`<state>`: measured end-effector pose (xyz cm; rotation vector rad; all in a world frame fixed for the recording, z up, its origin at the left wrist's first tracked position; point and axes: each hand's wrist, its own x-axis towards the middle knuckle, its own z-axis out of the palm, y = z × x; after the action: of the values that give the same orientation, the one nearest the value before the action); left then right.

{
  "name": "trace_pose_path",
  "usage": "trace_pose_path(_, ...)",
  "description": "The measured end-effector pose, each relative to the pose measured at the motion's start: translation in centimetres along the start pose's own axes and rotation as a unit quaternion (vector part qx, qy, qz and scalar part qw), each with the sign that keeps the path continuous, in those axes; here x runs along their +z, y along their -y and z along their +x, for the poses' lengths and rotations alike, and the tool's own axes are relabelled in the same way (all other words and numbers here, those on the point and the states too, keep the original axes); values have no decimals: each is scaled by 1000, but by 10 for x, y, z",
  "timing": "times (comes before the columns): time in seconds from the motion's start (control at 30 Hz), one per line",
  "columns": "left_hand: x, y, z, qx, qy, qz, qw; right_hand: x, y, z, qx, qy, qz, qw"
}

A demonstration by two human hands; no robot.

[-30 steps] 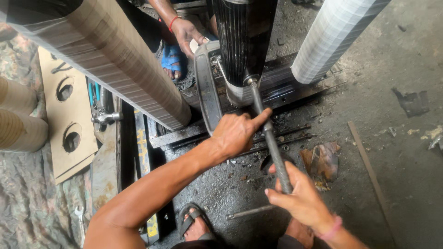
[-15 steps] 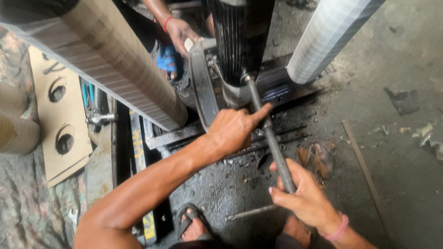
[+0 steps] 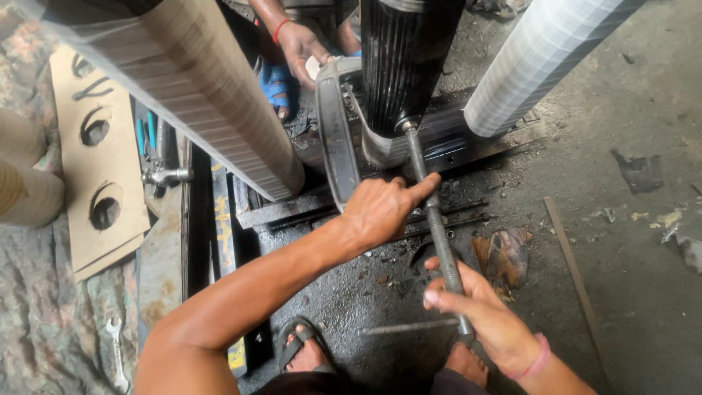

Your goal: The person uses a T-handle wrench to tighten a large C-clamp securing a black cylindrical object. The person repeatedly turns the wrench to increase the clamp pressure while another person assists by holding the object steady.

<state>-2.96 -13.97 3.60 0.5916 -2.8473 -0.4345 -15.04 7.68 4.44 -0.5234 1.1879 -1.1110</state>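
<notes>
A dark, oil-stained concrete floor (image 3: 643, 307) carries everything here, strewn with metal scraps. A long threaded rod (image 3: 437, 219) slants down from the base of a black ribbed cylinder (image 3: 406, 66). The right hand (image 3: 475, 311) is closed around the rod's lower part. The left hand (image 3: 384, 208) is loosely curled, its forefinger laid against the rod higher up. At the left lies perforated cardboard (image 3: 99, 168), with a spanner (image 3: 117, 351) below it. Another person's hand (image 3: 301, 45) touches the metal frame (image 3: 329, 139) above.

One head-worn camera looks steeply down, close over the person's left hand (image 3: 380, 211), right hand (image 3: 479, 314) and the dark workshop floor (image 3: 629, 292).
</notes>
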Motion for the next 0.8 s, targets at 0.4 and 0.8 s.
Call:
trace_pose_path(0.4, -2, 1, 0, -8, 8, -1, 1000, -1, -30, 25, -131, -114, -104, 979)
trace_pose_path(0.8, -10, -3, 5, 8, 8, 39, 999, -5, -23, 22, -139, -76, -101, 982)
